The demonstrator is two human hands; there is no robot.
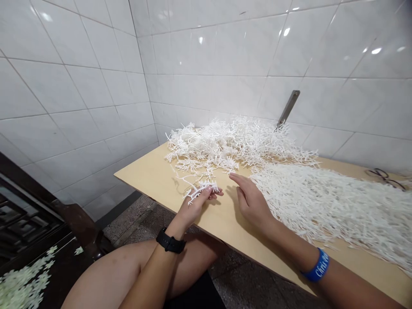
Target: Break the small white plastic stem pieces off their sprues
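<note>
Left hand has a sprig clamped between thumb and fingers, over the table; right hand beside it, empty, thumb and forefinger apart. Loose heap, apparently done, is big; branched pile, seemingly left, remains plentiful.

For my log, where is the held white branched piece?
In the head view, near centre, the branched piece is in the left hand, left of the right hand, nearer than the tangled heap.
</note>
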